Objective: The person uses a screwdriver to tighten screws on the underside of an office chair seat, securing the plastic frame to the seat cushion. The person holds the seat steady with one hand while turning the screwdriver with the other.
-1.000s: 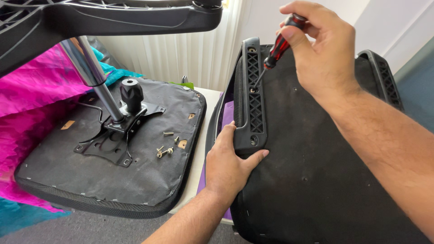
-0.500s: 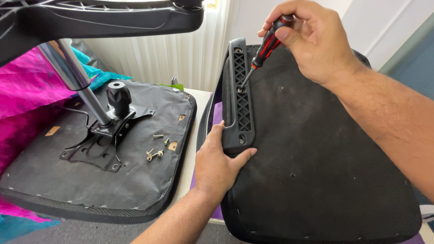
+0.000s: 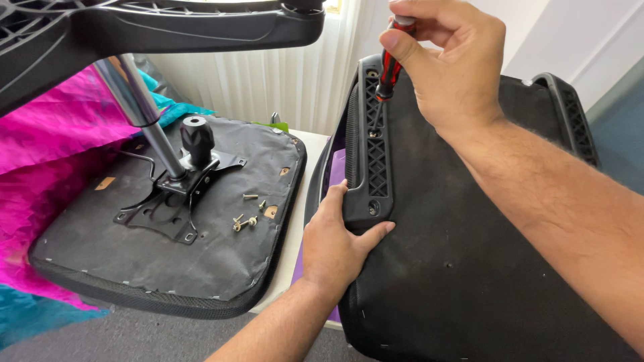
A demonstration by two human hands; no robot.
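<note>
No packages, signs or screens show. The only label-like things are three small tan patches on the black seat underside (image 3: 134, 268): one near its left edge (image 3: 104, 183), one by the loose screws (image 3: 270, 212), one near its far right corner (image 3: 284, 171).

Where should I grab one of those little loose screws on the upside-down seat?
Pinch a loose screw by its thin shaft, coming straight down from above. It lies flat on the black seat underside, apart from the metal bracket, so a fingertip grip across its middle fits best.
</note>
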